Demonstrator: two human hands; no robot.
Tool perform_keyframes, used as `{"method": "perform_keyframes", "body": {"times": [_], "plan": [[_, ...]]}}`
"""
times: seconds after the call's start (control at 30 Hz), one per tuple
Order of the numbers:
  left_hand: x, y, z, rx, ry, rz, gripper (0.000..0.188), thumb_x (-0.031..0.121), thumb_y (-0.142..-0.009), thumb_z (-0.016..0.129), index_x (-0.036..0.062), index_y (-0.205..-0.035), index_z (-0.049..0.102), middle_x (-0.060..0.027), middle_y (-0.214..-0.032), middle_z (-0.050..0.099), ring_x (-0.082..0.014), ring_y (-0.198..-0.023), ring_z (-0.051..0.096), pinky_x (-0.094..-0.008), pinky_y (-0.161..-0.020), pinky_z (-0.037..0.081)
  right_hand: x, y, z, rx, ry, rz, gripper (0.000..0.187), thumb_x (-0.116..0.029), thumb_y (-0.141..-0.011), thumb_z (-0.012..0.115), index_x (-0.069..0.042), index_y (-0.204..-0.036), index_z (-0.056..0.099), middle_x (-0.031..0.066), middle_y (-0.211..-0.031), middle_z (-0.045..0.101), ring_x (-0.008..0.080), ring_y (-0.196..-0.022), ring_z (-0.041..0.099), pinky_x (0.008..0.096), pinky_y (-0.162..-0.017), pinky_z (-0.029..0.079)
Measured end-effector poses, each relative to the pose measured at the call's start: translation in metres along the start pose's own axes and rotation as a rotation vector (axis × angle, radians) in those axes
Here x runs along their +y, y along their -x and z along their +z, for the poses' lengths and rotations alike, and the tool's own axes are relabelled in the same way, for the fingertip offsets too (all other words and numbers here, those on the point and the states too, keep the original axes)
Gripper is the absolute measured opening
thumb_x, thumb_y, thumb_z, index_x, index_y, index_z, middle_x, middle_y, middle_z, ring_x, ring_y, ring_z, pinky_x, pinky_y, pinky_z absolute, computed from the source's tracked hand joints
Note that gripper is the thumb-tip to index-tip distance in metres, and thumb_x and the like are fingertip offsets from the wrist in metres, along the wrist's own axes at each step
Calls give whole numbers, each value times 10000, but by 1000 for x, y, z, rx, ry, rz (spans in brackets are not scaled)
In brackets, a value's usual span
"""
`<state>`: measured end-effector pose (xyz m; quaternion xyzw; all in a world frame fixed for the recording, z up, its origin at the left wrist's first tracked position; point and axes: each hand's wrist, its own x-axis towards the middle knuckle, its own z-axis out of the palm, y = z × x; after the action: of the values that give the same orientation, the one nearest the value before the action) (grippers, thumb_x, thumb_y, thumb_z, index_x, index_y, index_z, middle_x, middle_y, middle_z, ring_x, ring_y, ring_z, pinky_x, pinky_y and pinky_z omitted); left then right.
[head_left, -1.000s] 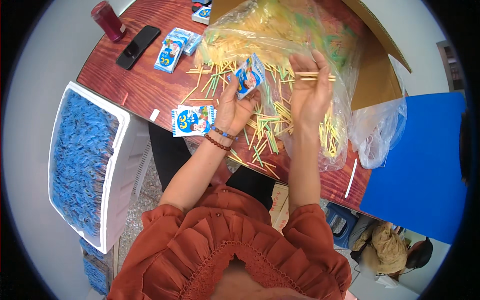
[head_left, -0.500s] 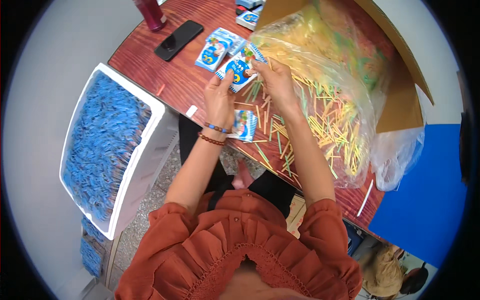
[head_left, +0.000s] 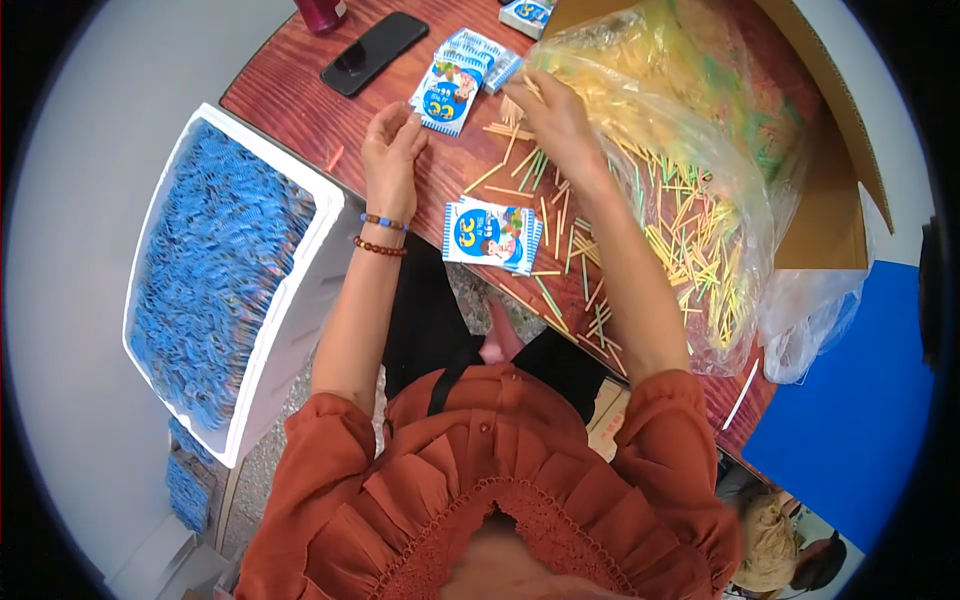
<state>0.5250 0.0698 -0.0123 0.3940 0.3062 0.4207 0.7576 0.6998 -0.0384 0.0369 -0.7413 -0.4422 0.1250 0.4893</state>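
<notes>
My left hand [head_left: 392, 155], with two beaded bracelets at its wrist, is open beside a pile of blue-and-white printed packets [head_left: 447, 95]; its fingertips are close to the pile's left edge. My right hand [head_left: 562, 125] reaches over the table with fingers apart, above a small bunch of pale thin sticks [head_left: 511, 112]. Whether its fingertips touch the sticks is hard to make out. Nearer to me, a second small stack of the same packets [head_left: 490, 235] lies close to the table's front edge. Loose yellow, green and pink sticks [head_left: 660, 245] lie scattered on the right.
A clear plastic bag [head_left: 690, 120] of coloured sticks spills from a cardboard box [head_left: 825, 225]. At the far left lie a black phone [head_left: 375, 55] and a red bottle [head_left: 320, 14]. A white bin [head_left: 325, 235] full of blue packets stands left of the table [head_left: 290, 85].
The packet held in both hands now lies on the near stack. My left hand moved left toward the far pile, and my right hand moved away to the sticks.
</notes>
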Motion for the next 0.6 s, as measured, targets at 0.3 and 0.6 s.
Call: {"method": "perform_keyframes", "body": {"times": [0.3,0.6], "plan": [[13,71,6,-402,-1395,364,411,255,-679,798,77,-995,604,-60,-877,592,-240,-862,525,-382,-773,376,3,89,-23,-491,277,109,388,-306,-760,715,-85,-1075,665,141,-901,684,245,-818,647,336,-726,478],[17,67,14,-462,-1389,577,293,201,-692,784,42,-879,622,-51,-747,534,-216,-846,495,-357,-719,357,13,97,-34,-306,106,46,218,-254,-864,634,-60,-902,725,88,-689,663,163,-602,608,288,-598,464]]}}
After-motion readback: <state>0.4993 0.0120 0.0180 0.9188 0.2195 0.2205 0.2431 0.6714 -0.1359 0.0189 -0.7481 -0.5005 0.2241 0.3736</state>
